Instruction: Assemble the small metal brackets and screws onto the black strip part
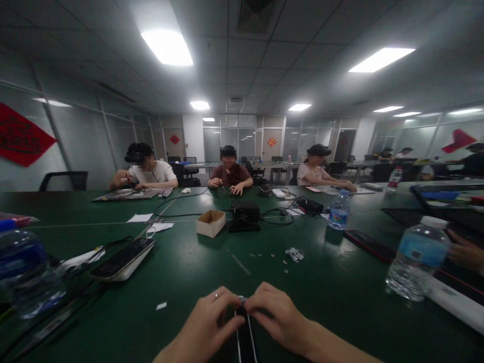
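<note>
My left hand [212, 320] and my right hand [278, 315] meet low in the middle of the head view, both closed, fingertips pinched together. Between them is the far end of a narrow dark strip with pale edges [246, 340], which runs toward me. A small pale, rounded piece [241, 299] shows at the fingertips, too covered to name. What exactly each hand grips is hidden by the fingers. Beyond the hands lie a little heap of small metal pieces [295, 254] and a few loose ring-like bits [285, 262] on the green table [212, 272].
A small open box [210, 224] stands beside a black device [245, 216] with cables. Left are a phone [123, 257] and a water bottle [26, 272]; right, two more bottles, one large [418, 259]. Another person's hand [465, 252] is at far right. Three people sit opposite.
</note>
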Demonstrator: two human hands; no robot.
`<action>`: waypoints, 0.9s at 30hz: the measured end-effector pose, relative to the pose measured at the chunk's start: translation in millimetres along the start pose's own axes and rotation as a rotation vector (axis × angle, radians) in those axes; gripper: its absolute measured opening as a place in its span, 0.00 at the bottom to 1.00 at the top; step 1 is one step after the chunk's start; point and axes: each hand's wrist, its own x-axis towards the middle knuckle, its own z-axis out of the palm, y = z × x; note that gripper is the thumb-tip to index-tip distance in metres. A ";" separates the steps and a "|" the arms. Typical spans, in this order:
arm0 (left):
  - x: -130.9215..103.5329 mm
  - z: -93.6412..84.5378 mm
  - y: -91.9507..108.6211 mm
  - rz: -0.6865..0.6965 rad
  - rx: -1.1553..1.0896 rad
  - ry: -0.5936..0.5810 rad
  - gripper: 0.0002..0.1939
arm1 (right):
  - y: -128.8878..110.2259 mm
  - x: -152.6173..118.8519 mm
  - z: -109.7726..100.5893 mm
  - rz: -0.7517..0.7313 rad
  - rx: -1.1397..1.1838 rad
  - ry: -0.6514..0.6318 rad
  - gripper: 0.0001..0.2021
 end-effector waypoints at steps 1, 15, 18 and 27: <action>-0.5 4.1 0.8 0.041 -0.001 -0.014 0.05 | -1.4 0.7 0.6 -0.028 0.004 0.003 0.06; -1.6 -1.6 12.7 0.098 -0.075 -0.024 0.07 | -3.3 2.9 4.5 -0.093 -0.039 0.025 0.03; -1.3 -1.3 14.2 0.081 -0.105 -0.037 0.06 | -4.0 3.1 4.2 -0.084 -0.054 0.016 0.03; 4.6 -16.7 2.0 -0.149 -0.028 0.033 0.04 | 9.8 2.2 -4.1 0.070 -0.174 -0.015 0.04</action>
